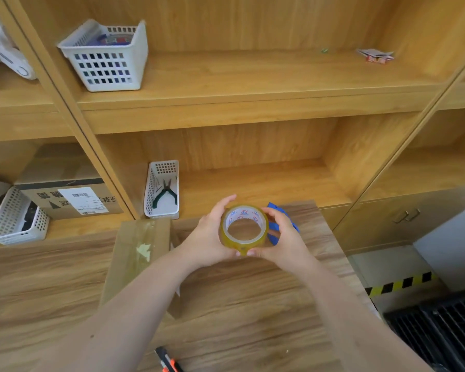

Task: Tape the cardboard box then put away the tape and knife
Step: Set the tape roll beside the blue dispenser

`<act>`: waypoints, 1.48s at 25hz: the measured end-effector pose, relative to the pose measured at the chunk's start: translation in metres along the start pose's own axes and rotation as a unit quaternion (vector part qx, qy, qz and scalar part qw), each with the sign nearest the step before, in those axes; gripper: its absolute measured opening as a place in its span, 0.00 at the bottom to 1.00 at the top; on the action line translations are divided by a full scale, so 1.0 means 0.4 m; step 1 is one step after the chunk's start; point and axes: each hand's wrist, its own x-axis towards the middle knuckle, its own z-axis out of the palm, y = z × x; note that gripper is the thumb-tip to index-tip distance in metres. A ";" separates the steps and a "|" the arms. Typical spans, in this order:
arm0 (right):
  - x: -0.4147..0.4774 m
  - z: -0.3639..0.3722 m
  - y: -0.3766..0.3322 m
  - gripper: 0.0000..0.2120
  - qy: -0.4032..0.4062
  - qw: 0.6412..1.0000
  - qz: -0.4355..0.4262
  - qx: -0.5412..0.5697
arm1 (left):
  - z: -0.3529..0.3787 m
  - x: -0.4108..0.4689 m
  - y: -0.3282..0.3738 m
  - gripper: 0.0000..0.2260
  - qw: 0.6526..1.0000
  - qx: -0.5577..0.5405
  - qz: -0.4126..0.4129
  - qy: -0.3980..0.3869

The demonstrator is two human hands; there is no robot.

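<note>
Head view, contents as seen from above my own arms.

Centre of frame: my left hand [208,233] and my right hand [282,234], both wrapped around one roll of tape [244,229]. The roll is yellowish and clear, with a white printed core, its hole facing up toward me. My fingers curl over its far rim and my thumbs meet at its near edge. The roll is lifted clear of the table [253,304].

Left of centre: cardboard box [136,260], lying on the wood-grain table, partly under my left forearm. A strip of clear tape runs along its top, with a pale torn patch on it.

Bottom edge, just left of centre: knife [168,361], black with orange, on the table, partly cut off by the frame. Well apart from both hands.

Behind my right hand: blue object [278,213], mostly hidden; I cannot tell what it is.

Middle shelf, above the box: narrow white basket [161,189] holding pliers [164,194] with dark green handles.

Upper left, top shelf: larger white basket [106,56] with blue and red items inside, too blurred to name.

Left edge, lower shelf: printed carton [70,198] with a white label, and another white basket [16,218] beside it.

Upper right, top shelf: small crumpled packet [376,56].
</note>
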 end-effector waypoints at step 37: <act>0.326 -0.312 0.522 0.42 0.164 0.966 0.195 -0.041 | 0.564 0.736 0.000 0.49 0.954 0.257 -0.029 -0.150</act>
